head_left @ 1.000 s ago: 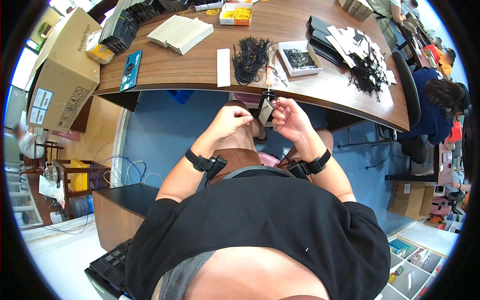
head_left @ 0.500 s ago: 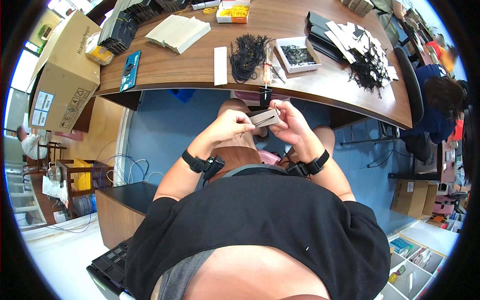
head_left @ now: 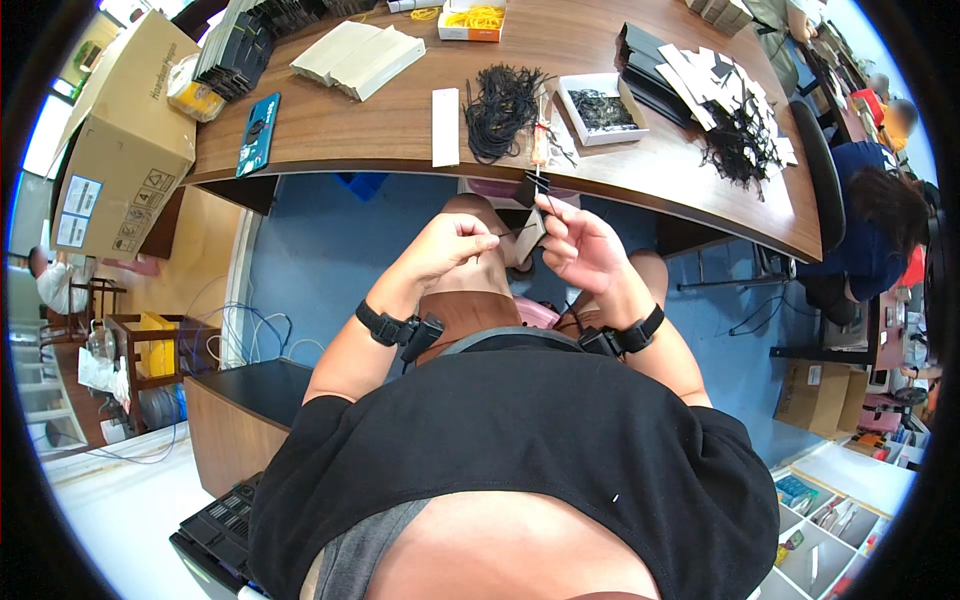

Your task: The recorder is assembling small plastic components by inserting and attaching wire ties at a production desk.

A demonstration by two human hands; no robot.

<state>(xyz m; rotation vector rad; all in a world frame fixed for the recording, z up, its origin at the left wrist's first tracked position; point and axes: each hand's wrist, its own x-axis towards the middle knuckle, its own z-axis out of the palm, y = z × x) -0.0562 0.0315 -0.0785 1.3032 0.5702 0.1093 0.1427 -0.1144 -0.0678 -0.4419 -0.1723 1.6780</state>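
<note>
The small card (head_left: 530,232) with its thin black string (head_left: 545,195) sits between your two hands, held above your lap just short of the curved wooden table (head_left: 400,130). Your right hand (head_left: 583,248) has its fingers curled around the card's right side, thumb and forefinger pinched at the top where the string's dark end (head_left: 536,184) sticks up toward the table edge. Your left hand (head_left: 452,243) is closed in a loose fist, its fingertips (head_left: 490,240) pinched together just beside the card's left edge; whether they hold the string or only touch the card is too small to tell. Both wrists carry black bands.

On the table, straight ahead of the card, lies a heap of black strings (head_left: 500,98), with a white paper strip (head_left: 445,126) just to its left and a shallow white box (head_left: 601,107) of more dark pieces to its right. Further right are scattered white cards and a tangle of black strings (head_left: 745,140). To the left lie a stack of pale flat packs (head_left: 358,55) and a blue flat packet (head_left: 259,133); a yellow-filled box (head_left: 473,18) sits at the far edge. A cardboard box (head_left: 115,150) stands off the table's left end. The floor under the table is blue, and another person in blue (head_left: 870,235) sits at the table's right end.
</note>
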